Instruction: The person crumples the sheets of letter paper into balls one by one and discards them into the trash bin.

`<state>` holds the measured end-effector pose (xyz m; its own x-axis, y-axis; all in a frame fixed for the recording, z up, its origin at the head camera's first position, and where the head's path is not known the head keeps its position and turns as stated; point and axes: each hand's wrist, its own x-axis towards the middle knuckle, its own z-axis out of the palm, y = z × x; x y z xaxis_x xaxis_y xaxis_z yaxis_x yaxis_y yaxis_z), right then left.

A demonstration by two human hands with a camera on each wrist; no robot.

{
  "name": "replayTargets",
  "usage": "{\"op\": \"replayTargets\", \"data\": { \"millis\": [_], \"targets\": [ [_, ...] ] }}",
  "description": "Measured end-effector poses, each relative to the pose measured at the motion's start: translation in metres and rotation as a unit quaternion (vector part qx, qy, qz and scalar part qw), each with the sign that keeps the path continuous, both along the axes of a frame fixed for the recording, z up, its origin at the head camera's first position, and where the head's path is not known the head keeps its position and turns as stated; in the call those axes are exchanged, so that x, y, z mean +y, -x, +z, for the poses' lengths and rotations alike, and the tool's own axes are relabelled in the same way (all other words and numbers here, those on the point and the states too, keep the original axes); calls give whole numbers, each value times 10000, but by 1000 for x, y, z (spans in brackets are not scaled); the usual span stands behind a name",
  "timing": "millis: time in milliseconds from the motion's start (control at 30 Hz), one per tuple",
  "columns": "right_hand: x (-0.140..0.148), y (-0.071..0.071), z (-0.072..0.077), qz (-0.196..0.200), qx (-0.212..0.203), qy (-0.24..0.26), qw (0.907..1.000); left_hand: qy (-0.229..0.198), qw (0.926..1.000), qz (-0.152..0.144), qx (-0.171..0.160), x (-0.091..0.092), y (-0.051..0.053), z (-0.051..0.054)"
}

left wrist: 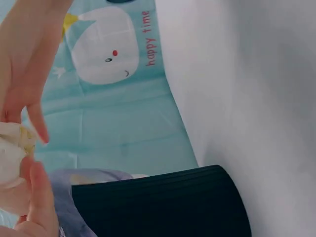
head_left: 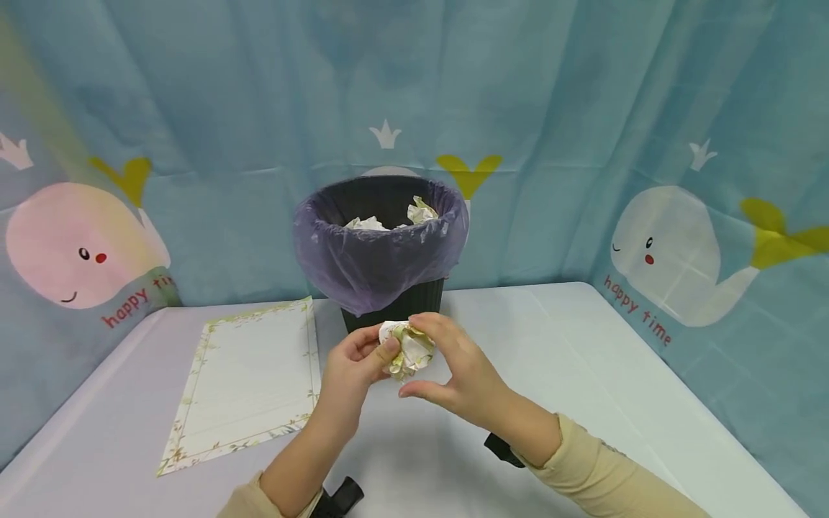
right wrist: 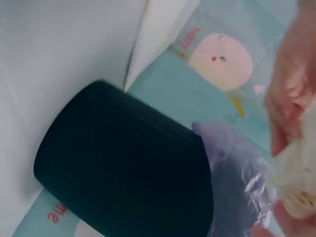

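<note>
A crumpled ball of paper (head_left: 412, 350), white with green and yellow print, is held up over the table in front of the bin. My left hand (head_left: 352, 370) pinches its left side, thumb on the near face. Fingertips of my right hand (head_left: 468, 370) touch the ball's upper right, while the thumb stands apart below it. In the left wrist view the paper ball (left wrist: 11, 155) lies between both hands at the left edge. The right wrist view cuts off the paper ball (right wrist: 298, 173) at its right edge.
A black bin (head_left: 424, 296) lined with a purple bag (head_left: 382, 262) stands at the back, crumpled papers (head_left: 368, 224) inside. One flat sheet (head_left: 249, 378) with a leafy border lies on the white table (head_left: 550, 360), left of the hands. A blue curtain (head_left: 259, 93) hangs behind.
</note>
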<state>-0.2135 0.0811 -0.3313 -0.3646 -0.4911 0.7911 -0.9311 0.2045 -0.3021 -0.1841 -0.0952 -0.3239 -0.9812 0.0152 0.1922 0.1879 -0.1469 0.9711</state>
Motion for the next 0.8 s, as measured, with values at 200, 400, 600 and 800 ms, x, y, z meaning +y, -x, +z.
{"op": "replayTargets", "data": {
  "millis": [200, 400, 600, 800],
  "targets": [
    [-2, 3, 1, -256, 680, 366, 9967, 105, 9989, -365, -290, 8, -1, 4],
    [-4, 7, 2, -145, 822, 909, 9923, 242, 9981, -525, -218, 12, 1, 5],
    [4, 10, 7, 49, 610, 1176, 9912, 1305, 9880, -810, 192, -5, 9, 13],
    [13, 12, 13, 31, 214, 1250, 9919, 1399, 9748, 1291, 1167, -37, 36, 57]
  ]
}}
